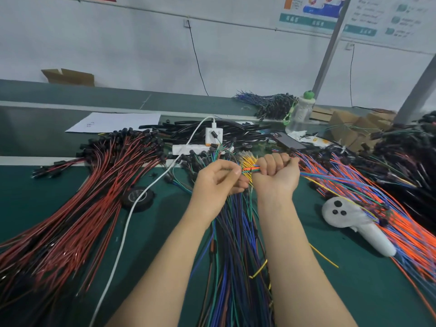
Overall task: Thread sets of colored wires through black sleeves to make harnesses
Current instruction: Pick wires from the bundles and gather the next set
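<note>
A green desk (354,279); above its middle the right hand (276,175) fists round a set of colored wires (251,170) — the left hand (219,179) pinches their ends; black sleeves (236,128) lie toward the far edge.

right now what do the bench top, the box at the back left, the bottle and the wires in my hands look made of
Bench top: matte green mat, probably rubber or vinyl; little glare.
Box: plain brown cardboard, flaps open.
Bottle: clear, likely plastic; see-through, green cap.
Wires: smooth coloured plastic coating, it seems; core hidden.
</note>
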Tool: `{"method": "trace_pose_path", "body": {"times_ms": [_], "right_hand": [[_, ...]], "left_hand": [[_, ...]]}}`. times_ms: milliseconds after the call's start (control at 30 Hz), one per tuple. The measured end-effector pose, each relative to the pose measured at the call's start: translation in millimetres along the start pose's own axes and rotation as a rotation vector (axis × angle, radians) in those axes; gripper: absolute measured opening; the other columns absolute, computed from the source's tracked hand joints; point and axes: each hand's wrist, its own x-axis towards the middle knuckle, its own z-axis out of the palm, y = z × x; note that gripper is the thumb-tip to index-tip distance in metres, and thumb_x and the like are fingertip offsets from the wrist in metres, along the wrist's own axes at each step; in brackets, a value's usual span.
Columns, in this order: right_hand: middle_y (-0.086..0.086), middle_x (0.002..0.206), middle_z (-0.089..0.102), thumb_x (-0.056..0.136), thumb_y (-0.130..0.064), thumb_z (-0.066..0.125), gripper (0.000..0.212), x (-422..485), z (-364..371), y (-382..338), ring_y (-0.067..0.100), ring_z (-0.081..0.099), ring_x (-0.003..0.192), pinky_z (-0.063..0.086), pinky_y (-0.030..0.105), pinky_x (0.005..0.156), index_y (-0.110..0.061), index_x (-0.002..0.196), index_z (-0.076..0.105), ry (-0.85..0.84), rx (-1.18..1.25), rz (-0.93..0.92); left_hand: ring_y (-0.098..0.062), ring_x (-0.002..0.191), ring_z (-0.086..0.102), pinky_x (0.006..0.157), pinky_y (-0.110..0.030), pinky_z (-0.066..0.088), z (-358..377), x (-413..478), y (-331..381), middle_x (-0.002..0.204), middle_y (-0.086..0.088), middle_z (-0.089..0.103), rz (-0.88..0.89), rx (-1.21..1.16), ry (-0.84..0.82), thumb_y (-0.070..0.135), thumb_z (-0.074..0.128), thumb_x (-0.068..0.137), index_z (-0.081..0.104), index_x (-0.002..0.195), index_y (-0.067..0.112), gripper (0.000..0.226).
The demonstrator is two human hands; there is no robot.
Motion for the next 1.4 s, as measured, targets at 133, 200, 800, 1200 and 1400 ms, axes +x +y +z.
{"method": "trace_pose_path", "body": {"times_ms": [133, 200, 800, 1200, 1400], "right_hand": [[-0.005, 0.039, 0.019, 0.105, -0.034, 0.026, 0.047, 0, -1, -3, 0.010, 0.015, 0.027, 0.009, 0.019, 0.032, -0.017, 0.061, 0.029, 0.043, 0.152, 0.023], [-0.005, 0.039, 0.018, 0.105, -0.034, 0.025, 0.048, 0, -1, -5, 0.010, 0.015, 0.027, 0.009, 0.019, 0.032, -0.017, 0.060, 0.028, 0.056, 0.182, 0.038], [-0.004, 0.037, 0.018, 0.103, -0.016, 0.021, 0.042, -12, 27, 8, 0.011, 0.015, 0.026, 0.011, 0.019, 0.028, -0.019, 0.061, 0.025, 0.080, 0.178, 0.096], [-0.001, 0.037, 0.019, 0.101, -0.010, 0.021, 0.056, 75, 48, 27, 0.013, 0.017, 0.025, 0.012, 0.020, 0.029, -0.016, 0.046, 0.029, 0.016, 0.249, 0.232], [-0.004, 0.039, 0.021, 0.104, -0.021, 0.025, 0.044, 138, 56, 40, 0.011, 0.018, 0.028, 0.012, 0.019, 0.031, -0.017, 0.060, 0.027, -0.005, 0.114, 0.148]], "left_hand": [[-0.007, 0.069, 0.069, 0.065, -0.016, 0.052, 2, -3, -1, 0.070, 0.003, 0.071, 0.112, 0.056, -0.035, -0.001, 0.057, 0.090, 0.060, 0.088, 0.013, 0.014], [-0.009, 0.072, 0.070, 0.066, -0.016, 0.052, 2, -4, 0, 0.074, 0.004, 0.071, 0.156, 0.124, -0.043, -0.001, 0.058, 0.090, 0.060, 0.089, 0.016, 0.018], [-0.014, 0.062, 0.064, 0.064, -0.034, 0.054, 3, -4, 25, 0.065, 0.010, 0.065, 0.491, 0.568, 0.331, 0.019, 0.062, 0.091, 0.062, 0.082, 0.014, 0.010], [-0.005, 0.052, 0.062, 0.053, -0.017, 0.050, -21, 81, 33, 0.063, 0.004, 0.069, 0.256, 0.161, 0.034, 0.008, 0.056, 0.093, 0.061, 0.080, 0.015, 0.015], [-0.009, 0.058, 0.058, 0.058, -0.018, 0.046, -107, 179, -15, 0.074, -0.009, 0.059, -0.258, 0.146, 0.636, 0.009, 0.039, 0.100, 0.056, 0.120, -0.008, 0.031]]}}
